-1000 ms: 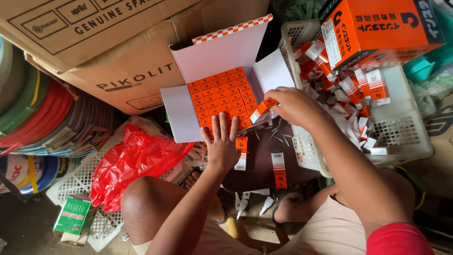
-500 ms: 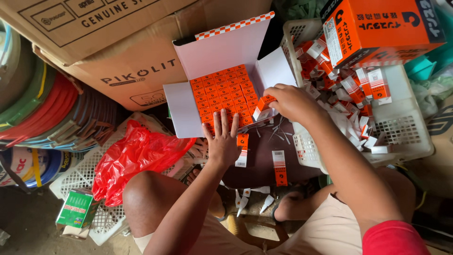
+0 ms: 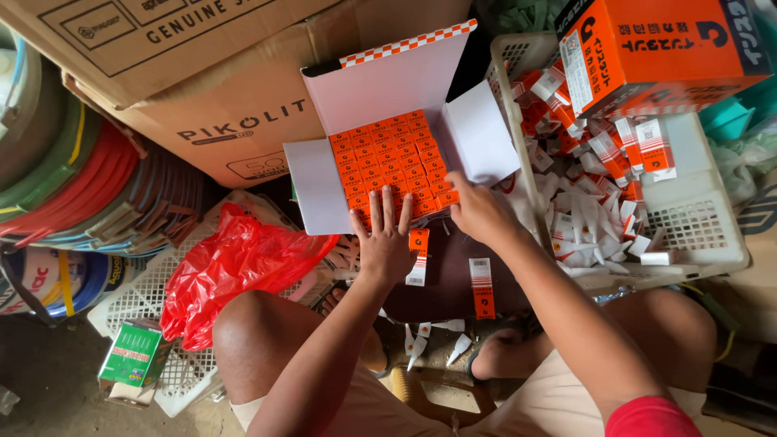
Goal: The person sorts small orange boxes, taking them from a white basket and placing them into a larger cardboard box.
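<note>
Your left hand (image 3: 387, 243) lies flat with fingers spread wide, tips pressing the near edge of the packs (image 3: 392, 158), gripping nothing. Your right hand (image 3: 479, 212) sits at 3 o'clock from it, fingers curled at the row's corner; whether it pinches a pack is hard to tell. The packs are small glossy orange cartons, packed in tight rows inside a white card box (image 3: 396, 89) with open flaps. At 3 o'clock stands a white plastic mesh basket (image 3: 696, 218); at 8 o'clock, a crumpled red bag (image 3: 235, 267).
</note>
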